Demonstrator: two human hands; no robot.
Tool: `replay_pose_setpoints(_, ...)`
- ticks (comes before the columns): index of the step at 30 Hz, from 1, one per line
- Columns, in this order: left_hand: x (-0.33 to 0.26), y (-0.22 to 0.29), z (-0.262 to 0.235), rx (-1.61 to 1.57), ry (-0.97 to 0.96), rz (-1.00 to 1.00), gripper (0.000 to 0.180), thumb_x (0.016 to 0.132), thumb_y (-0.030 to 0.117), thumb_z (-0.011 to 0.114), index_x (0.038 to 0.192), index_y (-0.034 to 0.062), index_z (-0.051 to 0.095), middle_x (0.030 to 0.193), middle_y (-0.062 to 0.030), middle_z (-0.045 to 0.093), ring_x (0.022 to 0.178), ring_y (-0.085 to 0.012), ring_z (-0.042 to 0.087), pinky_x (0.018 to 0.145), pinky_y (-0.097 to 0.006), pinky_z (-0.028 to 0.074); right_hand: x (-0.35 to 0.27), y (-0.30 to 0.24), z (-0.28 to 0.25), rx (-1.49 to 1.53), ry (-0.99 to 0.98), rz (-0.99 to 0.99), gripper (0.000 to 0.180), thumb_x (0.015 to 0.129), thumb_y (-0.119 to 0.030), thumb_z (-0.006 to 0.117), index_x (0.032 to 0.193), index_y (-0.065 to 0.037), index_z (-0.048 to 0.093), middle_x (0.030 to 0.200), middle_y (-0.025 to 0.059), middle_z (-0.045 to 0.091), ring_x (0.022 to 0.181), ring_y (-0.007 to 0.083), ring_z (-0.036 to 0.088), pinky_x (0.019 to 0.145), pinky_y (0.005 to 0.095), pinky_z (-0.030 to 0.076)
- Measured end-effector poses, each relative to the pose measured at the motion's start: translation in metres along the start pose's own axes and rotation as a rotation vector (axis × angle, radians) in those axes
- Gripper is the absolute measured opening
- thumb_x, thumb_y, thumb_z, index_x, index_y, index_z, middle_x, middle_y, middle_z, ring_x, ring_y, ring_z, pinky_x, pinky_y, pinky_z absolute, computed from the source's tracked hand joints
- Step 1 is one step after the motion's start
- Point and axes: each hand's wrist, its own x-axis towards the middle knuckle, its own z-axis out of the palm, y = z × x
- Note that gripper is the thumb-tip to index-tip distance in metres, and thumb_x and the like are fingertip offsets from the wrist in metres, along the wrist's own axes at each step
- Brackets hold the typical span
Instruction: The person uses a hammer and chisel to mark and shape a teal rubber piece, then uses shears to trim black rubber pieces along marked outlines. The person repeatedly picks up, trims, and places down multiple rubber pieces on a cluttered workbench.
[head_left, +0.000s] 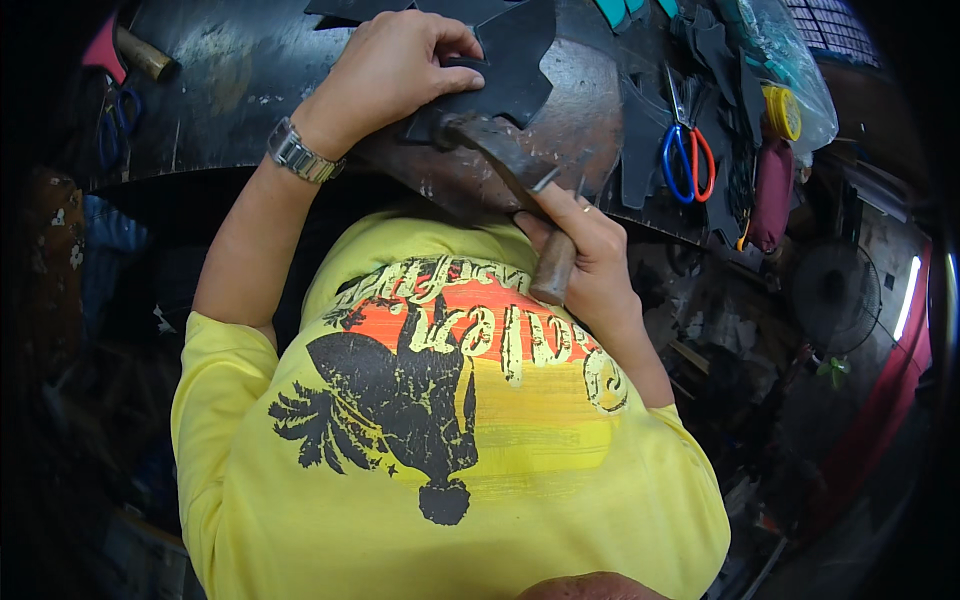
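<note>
- At the far upper left of the frame we see a wooden handle [146,55] lying on the dark workbench [230,90], with a pair of blue scissors [118,118] just below it in shadow.
- Our left hand [395,68], with a metal watch [300,152] on the wrist, sits at the upper middle; its fingers are curled and pressing down on a black cut-out piece [515,60], pinning it flat on a rounded, worn block [580,120].
- The black piece lies on top of that block, partly under our left fingers, its pointed edges sticking out toward the top of the frame.
- At centre, our right hand [585,250] is clenched around the wooden grip of a hammer [500,150]; the hammer's head rests on or just above the near edge of the black piece, beside our left thumb.
- We judge the pounding to be underway: the piece is held in place and the hammer is at it. How much of the edge is already flattened we cannot tell, as the dark surface shows no clear marks.
- Right of the block, more black cut-outs [640,150] lie spread on the bench, which suggests more pieces are waiting.
- Further right we see red-and-blue scissors [687,155], a yellow reel [783,110] and a clear bag [790,50].
- Our yellow shirt [450,450] fills the lower frame.
</note>
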Motion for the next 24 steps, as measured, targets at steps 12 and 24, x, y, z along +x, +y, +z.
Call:
replay_pose_setpoints(12,-0.034,0.032,0.007,0.103,0.056,-0.099,0.027,0.08,0.028,0.079,0.095,0.0109,0.065,0.067,-0.0048,0.065,0.063,-0.0245,0.067,0.059,-0.036,0.051,-0.016,-0.021,-0.041,0.511,0.594,-0.165,0.056,0.086,0.006,0.067,0.14,-0.002,0.053,0.094,0.0123,0.068,0.066,0.011,0.056,0.058,0.0224,0.044)
replay_pose_setpoints(24,-0.048,0.051,0.015,0.061,0.016,-0.022,0.024,0.082,0.023,0.077,0.1,0.0104,0.07,0.074,-0.0098,0.069,0.071,-0.027,0.069,0.064,-0.037,0.054,0.001,-0.014,-0.029,0.194,0.302,0.068,0.055,0.089,0.005,0.065,0.142,-0.003,0.053,0.12,0.0088,0.068,0.103,0.0137,0.063,0.093,0.0265,0.047)
